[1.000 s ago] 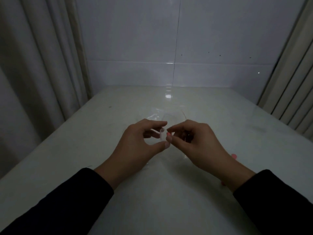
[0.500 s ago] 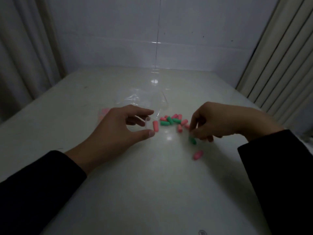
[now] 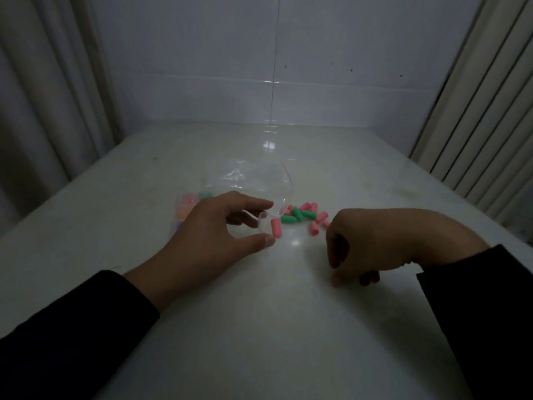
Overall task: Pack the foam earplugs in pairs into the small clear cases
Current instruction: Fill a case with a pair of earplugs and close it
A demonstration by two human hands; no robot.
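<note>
My left hand (image 3: 213, 235) pinches a small clear case (image 3: 263, 224) between thumb and forefinger, just above the white table (image 3: 259, 336). One pink earplug (image 3: 276, 228) stands in the case's open end. A loose pile of pink and green earplugs (image 3: 302, 215) lies right behind it. My right hand (image 3: 380, 243) is to the right of the pile, knuckles up, with its curled fingertips down on the table. Whatever is under those fingers is hidden.
A crumpled clear plastic bag (image 3: 253, 180) lies beyond the pile. Blurry clear cases with coloured earplugs (image 3: 187, 206) sit behind my left hand. Curtains hang at the left, slatted panels at the right, and a tiled wall closes the far edge.
My right hand left the case, reached right and came down towards me over two loose earplugs, which are now hidden. My left hand still holds the case. The head turned.
</note>
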